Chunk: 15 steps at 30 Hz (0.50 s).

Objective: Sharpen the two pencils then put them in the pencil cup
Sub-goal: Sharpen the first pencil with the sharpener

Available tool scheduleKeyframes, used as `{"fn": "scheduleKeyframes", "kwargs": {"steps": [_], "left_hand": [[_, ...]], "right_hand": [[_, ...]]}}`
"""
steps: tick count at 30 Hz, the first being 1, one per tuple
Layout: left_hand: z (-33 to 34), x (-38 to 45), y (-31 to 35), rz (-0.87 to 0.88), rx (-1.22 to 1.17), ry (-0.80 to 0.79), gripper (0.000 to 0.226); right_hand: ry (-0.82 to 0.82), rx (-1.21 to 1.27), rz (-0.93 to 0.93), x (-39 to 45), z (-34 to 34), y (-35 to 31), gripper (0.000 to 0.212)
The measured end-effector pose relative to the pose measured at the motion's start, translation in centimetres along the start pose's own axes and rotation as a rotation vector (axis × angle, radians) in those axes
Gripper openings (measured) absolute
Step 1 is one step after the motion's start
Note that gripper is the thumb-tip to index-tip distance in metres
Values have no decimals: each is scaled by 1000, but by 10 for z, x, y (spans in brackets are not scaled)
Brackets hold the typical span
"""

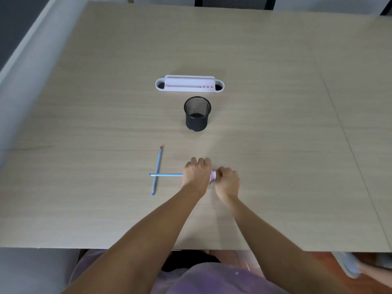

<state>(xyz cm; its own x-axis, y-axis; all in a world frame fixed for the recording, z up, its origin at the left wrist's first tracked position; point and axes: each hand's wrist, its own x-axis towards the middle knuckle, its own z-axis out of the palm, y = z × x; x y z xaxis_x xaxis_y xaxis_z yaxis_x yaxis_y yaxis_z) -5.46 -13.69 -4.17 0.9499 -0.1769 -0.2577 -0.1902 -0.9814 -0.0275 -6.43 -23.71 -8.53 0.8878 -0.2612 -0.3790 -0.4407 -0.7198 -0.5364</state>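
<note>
From the head view, the left hand [196, 174] grips one pencil [167, 175] lying sideways. The right hand [227, 181] seems to pinch the pink sharpener [213, 176] on its tip, though fingers hide it. The other pencil [157, 170] lies crossed under the first one. The cup [197, 113] stands well apart. Twisting too hard could snap the tip or bump the loose pencil away.

1. This looks like an office or meeting room: a wide table [275, 102] with a pale wood-grain top fills most of the frame, with seams on the right where panels join.
2. At the top centre of the frame, the back of a dark mesh office chair [234, 1] stands behind the table's far edge.
3. Desk stationery sits mid-frame: a black mesh pencil cup [197, 113] and, behind it, a white and pink desk organiser [189, 84].
4. A grey wall [19, 60] runs along the left.
</note>
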Motion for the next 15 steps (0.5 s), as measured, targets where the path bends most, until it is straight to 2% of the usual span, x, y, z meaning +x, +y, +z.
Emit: {"fn": "scheduleKeyframes", "kwargs": {"steps": [2,4,7,9,12,15], "left_hand": [[0,1,0,-13,35,-22,49],[6,0,-1,4,47,-20,43],[13,4,-2,-2,67,44,35],[12,3,-1,-8,38,78,32],[8,5,-2,6,-5,115,29],[-2,1,-1,5,-28,131,33]], "right_hand": [[-17,-2,-47,-25,4,8,21],[-48,68,-90,-43,-5,10,22],[-125,213,-95,-51,-34,-1,44],[-197,297,-117,-42,-51,-12,47],[-169,236,-161,-8,-54,-28,44],[-104,221,-27,25,-35,-28,41]]}}
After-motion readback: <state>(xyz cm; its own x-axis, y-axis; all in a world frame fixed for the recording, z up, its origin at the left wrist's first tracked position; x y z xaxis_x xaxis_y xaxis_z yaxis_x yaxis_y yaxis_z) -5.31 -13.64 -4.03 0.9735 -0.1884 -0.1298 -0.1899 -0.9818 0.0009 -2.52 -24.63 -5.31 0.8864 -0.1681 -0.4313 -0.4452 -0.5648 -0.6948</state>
